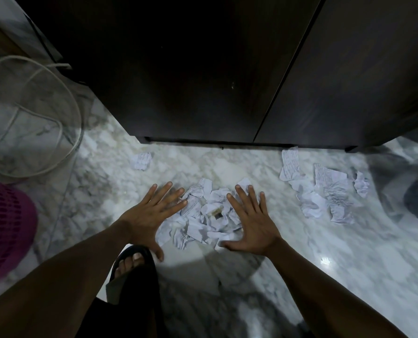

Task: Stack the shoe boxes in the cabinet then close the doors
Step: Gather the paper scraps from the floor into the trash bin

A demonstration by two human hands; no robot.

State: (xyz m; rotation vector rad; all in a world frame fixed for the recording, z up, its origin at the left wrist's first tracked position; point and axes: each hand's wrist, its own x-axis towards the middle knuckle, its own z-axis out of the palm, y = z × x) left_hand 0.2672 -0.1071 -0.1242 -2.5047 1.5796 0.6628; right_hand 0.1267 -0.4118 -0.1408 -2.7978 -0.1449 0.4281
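A dark wooden cabinet (203, 69) is standing across the top of the view, on a pale marble floor (349, 264); its left door (178, 93) and right door (349, 81) are meeting along one thin slanted seam, both lying flush, so the inside is not showing. Just in front of the cabinet's foot a pile of crumpled printed paper (198, 223) is lying on the floor, with a small dark object (216, 212) sitting in its middle; what that is, I cannot tell.

The person is reaching both arms down to this pile. The left hand (152, 213) is lying palm down at the pile's left edge, fingers straight and spread wide, gripping nothing; the right hand (252, 223) is lying palm down over the pile's right side, fingers likewise splayed wide, gripping nothing.

One loose paper ball (141, 161) is lying apart to the left, near the cabinet; a second scatter of crumpled sheets (325, 191) is lying to the right.

Below the left hand, a foot in a black sandal (132, 262) is resting on the floor.

At the far left a pink lattice basket (5, 228) is showing only its outer wall, its contents hidden; behind it a round wire frame (32, 113) is standing with a white cord (20, 67) looping over it.
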